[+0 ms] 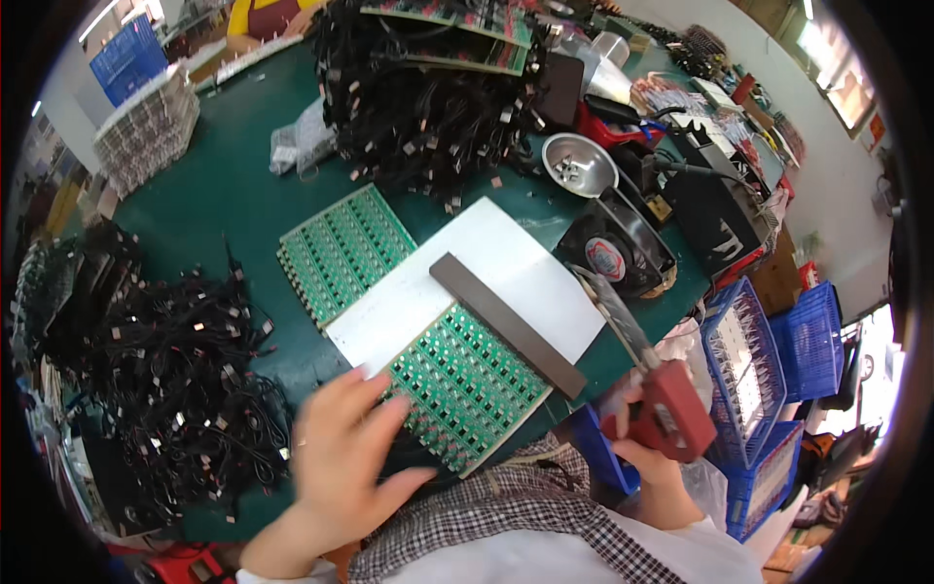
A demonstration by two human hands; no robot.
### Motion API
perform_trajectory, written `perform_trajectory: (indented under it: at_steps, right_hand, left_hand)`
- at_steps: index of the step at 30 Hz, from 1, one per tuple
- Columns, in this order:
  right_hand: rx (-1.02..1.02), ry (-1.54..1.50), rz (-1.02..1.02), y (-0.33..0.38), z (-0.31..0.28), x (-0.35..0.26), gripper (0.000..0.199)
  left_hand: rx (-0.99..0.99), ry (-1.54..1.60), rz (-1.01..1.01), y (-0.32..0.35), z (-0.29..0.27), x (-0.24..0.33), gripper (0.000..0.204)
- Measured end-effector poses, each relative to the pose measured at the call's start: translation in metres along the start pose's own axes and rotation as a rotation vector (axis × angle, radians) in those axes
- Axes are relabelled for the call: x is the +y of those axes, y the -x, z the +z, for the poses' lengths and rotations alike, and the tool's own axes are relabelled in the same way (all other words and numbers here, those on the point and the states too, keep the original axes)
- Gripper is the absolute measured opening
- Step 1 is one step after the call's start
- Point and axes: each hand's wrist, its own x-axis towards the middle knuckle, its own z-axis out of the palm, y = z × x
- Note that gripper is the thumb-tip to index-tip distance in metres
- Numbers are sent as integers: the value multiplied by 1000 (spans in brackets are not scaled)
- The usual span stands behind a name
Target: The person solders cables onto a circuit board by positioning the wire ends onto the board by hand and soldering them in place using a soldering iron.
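Observation:
A green circuit board panel (469, 384) with rows of small parts lies in front of me, its far edge along a long dark grey bar (508, 324). Both rest on a white sheet (506, 238). My left hand (341, 462), slightly blurred, is at the panel's left edge with fingers spread and nothing in them. On the right, my right hand (662, 479) grips the red handle of a soldering gun (673, 414). Its metal barrel points up and left, beside the sheet's right corner. Another green panel (352, 248) sits partly under the sheet.
Black cables with plugs (185, 380) lie at the left, and a taller cable heap (428, 117) stands at the back. Right of it are a metal bowl (580, 164) and a black fan (613, 248). Blue baskets (747, 375) stand at the right. Another person (268, 19) is at the far side.

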Motion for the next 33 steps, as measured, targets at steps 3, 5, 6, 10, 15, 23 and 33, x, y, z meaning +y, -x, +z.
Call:
perform_trajectory:
  at_steps: [3,5,6,10,15,23,33]
  right_hand:
    - [-1,485,-237,11,-2,29,74]
    - [-58,857,-583,-16,6,21,81]
    - [-77,838,-578,-23,9,25,81]
    - [-150,758,-649,-36,20,40,83]
    - [-53,876,-548,-23,20,38,66]
    - [57,916,-560,-13,10,51,70]
    - [63,713,-368,15,21,17,71]
  left_hand:
    - [-118,-287,-118,37,56,-7,80]
    - [-175,-161,-272,47,56,-5,80]
    - [-181,-167,-298,54,54,-4,80]
    - [-263,-471,-166,68,46,-5,81]
    - [-293,-529,-123,69,31,3,81]
    - [66,195,-532,83,-17,-24,47]
    - [232,-820,-734,42,22,-103,22]
